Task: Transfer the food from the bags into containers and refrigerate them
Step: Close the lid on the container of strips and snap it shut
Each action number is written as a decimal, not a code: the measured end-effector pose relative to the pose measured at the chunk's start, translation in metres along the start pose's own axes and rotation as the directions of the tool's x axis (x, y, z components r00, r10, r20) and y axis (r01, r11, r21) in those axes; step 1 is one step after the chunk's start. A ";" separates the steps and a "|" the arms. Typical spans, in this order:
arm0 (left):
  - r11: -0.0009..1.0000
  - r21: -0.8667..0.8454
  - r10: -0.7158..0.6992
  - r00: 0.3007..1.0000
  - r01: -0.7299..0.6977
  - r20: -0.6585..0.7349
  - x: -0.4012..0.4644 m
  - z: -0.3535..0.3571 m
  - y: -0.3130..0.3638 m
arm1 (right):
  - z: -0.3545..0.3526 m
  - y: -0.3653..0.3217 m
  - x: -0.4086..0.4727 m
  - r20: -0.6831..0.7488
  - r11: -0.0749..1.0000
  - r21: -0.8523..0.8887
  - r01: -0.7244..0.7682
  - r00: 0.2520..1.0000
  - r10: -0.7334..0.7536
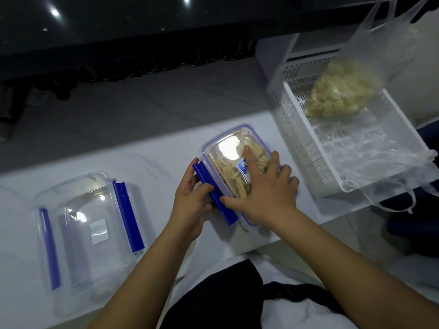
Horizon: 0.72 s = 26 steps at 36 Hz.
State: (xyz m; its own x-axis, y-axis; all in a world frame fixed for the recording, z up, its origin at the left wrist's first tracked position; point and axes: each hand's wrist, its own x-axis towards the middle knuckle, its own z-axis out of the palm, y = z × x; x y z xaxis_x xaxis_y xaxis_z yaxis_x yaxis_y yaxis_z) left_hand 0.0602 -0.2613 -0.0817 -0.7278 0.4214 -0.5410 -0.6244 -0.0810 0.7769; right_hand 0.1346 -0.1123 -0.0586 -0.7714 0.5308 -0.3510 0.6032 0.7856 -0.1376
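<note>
Two hands are working on a lidded food container at the centre of a white table [147, 148].

A white perforated plastic basket [297, 129] is sitting at upper right, holding a clear plastic bag of pale food pieces [342, 93]. An empty clear plastic container with blue side clips [88, 224] is lying at lower left. At centre, the clear rectangular container of pale yellow food strips [235, 160] is wearing its lid. The right hand [263, 188] is pressing flat on that lid, fingers spread. The left hand [190, 203] is curling around the blue latch [213, 195], seemingly gripping it, though blur makes this uncertain.
</note>
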 end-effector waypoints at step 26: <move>0.975 -0.212 -0.068 0.998 0.069 0.011 0.000 -0.005 0.001 | -0.038 0.047 -0.073 -0.090 0.995 0.096 0.005 0.996 0.004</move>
State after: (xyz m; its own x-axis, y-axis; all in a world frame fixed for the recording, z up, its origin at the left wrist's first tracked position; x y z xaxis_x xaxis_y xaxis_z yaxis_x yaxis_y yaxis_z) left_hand 0.0586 -0.2664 -0.0829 -0.6804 0.4357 -0.5892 -0.7189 -0.2409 0.6520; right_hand 0.2110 -0.1024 -0.0048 -0.7841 0.5604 -0.2667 0.6163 0.7539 -0.2277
